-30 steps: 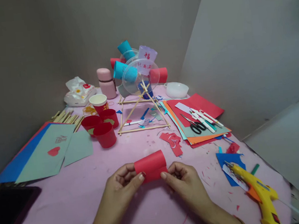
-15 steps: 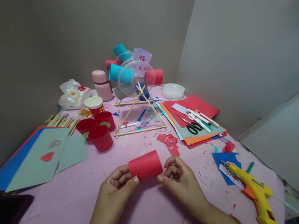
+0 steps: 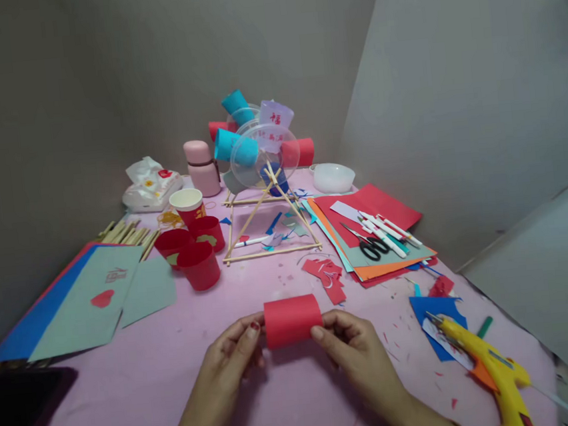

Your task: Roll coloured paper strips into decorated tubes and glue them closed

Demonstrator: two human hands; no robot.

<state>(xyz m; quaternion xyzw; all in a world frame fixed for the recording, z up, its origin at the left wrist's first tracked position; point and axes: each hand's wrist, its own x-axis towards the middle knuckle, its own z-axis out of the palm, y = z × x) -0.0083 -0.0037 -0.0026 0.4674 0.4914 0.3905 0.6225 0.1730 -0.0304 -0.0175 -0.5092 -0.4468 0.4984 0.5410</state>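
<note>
A red paper tube (image 3: 293, 320) lies sideways in the air between my two hands, above the pink tablecloth. My right hand (image 3: 354, 343) pinches its right end, with the thumb in front and the fingers behind. At the other end, my left hand (image 3: 232, 352) is closed with its thumb and fingertips at the tube's left edge. Beyond stands a wheel-like model (image 3: 264, 154) with clear plastic discs and blue, red and purple paper cups, carried on a wooden stick frame (image 3: 272, 253). Red paper scraps (image 3: 326, 276) are scattered just past the tube.
Several red cups (image 3: 198, 265), a pink flask (image 3: 203, 170) and grey paper sheets (image 3: 91, 292) are on the left. To the right are scissors (image 3: 374, 248), pens (image 3: 389, 233), stacked coloured paper (image 3: 388, 206) and a yellow glue gun (image 3: 494, 360). A dark tablet-like object (image 3: 26, 412) lies front left.
The red tube has moved right and turned more level. My right hand has closed on its right end, while my left thumb has slid off its front toward the left edge.
</note>
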